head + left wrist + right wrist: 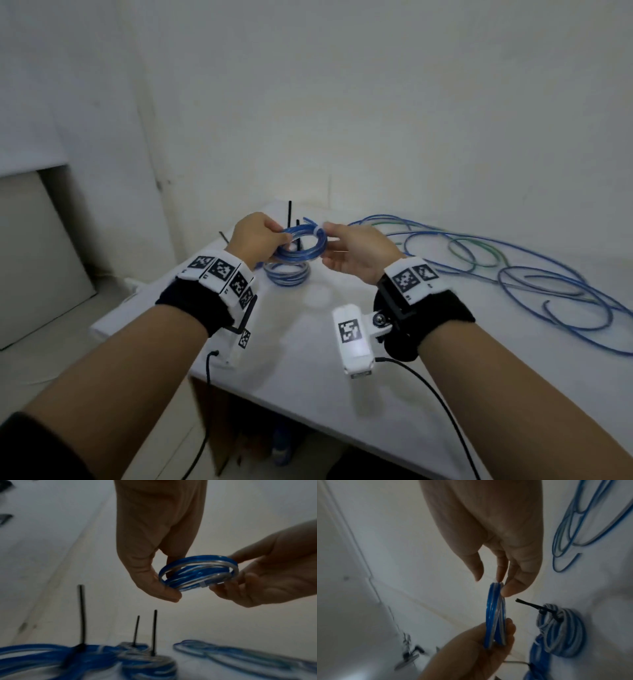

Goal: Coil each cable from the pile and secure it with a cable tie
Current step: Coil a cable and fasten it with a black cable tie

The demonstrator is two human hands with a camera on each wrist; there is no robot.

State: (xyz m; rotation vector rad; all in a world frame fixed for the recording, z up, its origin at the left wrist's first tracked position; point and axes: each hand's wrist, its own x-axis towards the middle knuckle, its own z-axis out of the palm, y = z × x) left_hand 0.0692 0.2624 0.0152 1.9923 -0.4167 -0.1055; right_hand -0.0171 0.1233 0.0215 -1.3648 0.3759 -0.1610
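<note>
A person's left hand (255, 236) and right hand (356, 251) hold a small blue coil (301, 245) in the air above the far end of a white table (308, 377), the ring lying nearly flat between them. The left hand grips the coil's rim at about 9 o'clock, thumb beneath and fingers curled over it. The right hand meets the rim at about 2 o'clock, where a pale cable tie (318, 229) crosses the strands; its fingertips (510, 591) pinch at that spot, though the wrist view does not settle whether they hold the tie's tail or the strands alone.

The coming move turns on that one point: the tie sits on the right hand's side of the ring, directly at its fingertips, while the left hand is a full coil's width away on the opposite rim (well placed to brace, poorly placed to pull). Cinching the tie looks like work for the right hand.

Below the held coil, at 6 o'clock from it, finished coils (287, 274) rest on the table with black tie tails (82, 614) standing upright. The loose cable pile (513, 270) sprawls at 3 o'clock, nearer the right hand.
</note>
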